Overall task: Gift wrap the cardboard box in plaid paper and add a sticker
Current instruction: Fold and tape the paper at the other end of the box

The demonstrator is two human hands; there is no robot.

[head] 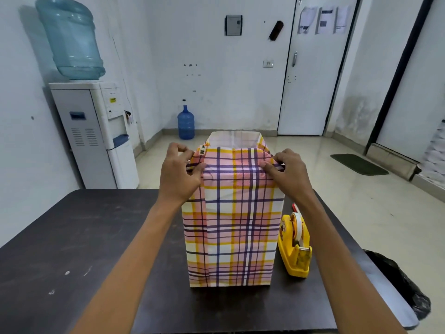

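The cardboard box itself was hidden. It stood on end near the middle of the dark table (72, 249), sleeved all round in plaid paper (231, 227). I judged the wrapping roughly halfway: the sides were covered, but the top end was not yet closed, and the far wall of paper stood up open at twelve o'clock.

The near flap was folded over the top. The left hand (179, 174) pinched its nine o'clock corner between thumb and fingertips, and the right hand (289, 169) pinched the three o'clock corner likewise. Next, I reckoned, those corners needed creasing inward into neat triangles, then holding flat while tape was fetched; the sticker would come last.

A yellow tape dispenser (295, 247) sat just beside the box at three o'clock. Beyond the table, a water cooler (96, 131) stood at ten o'clock, a blue bottle (186, 122) on the floor at eleven, a white door (310, 80) at one, a dark mat (358, 164) at two, and a black bag (397, 280) at four.
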